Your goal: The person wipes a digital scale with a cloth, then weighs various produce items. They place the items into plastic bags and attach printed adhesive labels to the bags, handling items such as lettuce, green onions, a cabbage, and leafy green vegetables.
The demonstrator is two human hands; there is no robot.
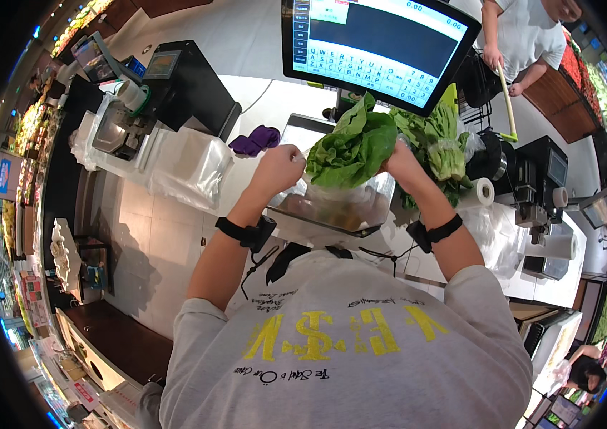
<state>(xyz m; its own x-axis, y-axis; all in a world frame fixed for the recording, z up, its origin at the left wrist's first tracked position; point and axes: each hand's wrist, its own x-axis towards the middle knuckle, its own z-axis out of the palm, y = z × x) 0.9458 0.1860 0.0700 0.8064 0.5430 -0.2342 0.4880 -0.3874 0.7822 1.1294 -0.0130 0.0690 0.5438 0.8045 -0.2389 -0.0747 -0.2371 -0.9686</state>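
Observation:
A head of green leafy lettuce (pixel 354 147) stands in a clear plastic bag (pixel 343 201) over the metal pan of a weighing scale (pixel 330 222). At its left side my left hand (pixel 280 167) has its fingers closed on the edge of the bag. My right hand (pixel 404 165) is at the lettuce's right side, its fingers partly hidden behind the leaves; it appears to grip the bag's other edge. A lit touch screen (pixel 378 48) stands beyond the lettuce. More leafy greens (pixel 443 153), partly in plastic, lie right of my right hand.
A purple cloth-like item (pixel 255 140) lies left of the scale. Farther left are a black machine (pixel 188 88) and a stack of plastic bags (pixel 191 166). Plastic rolls (pixel 479 192) and another machine (pixel 531 187) stand at right. A person (pixel 523 37) stands across the counter, holding a handle.

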